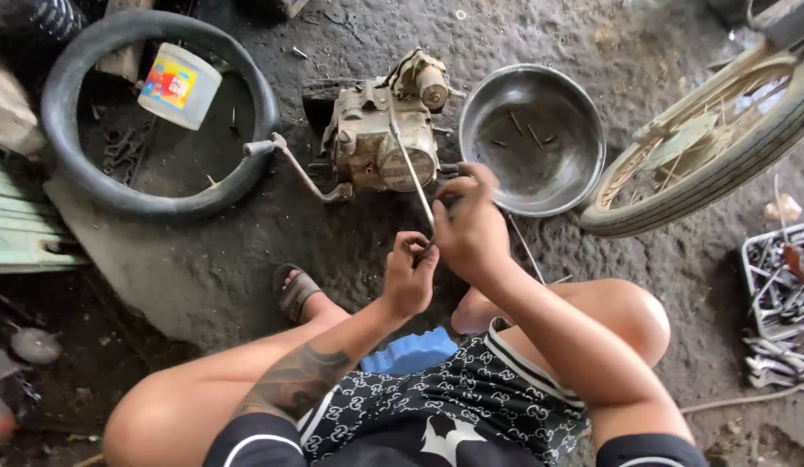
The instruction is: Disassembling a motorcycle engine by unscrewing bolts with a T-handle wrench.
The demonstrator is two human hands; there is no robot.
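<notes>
Just below the engine (383,138), left hand (408,277) and right hand (471,227) both pinch a thin metal rod (412,169), fingers clenched around it.

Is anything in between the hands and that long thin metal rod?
No. Both hands are already on the rod: the left hand pinches its lower end and the right hand grips just above. Nothing visible lies between its upper part and the engine behind it.
</notes>
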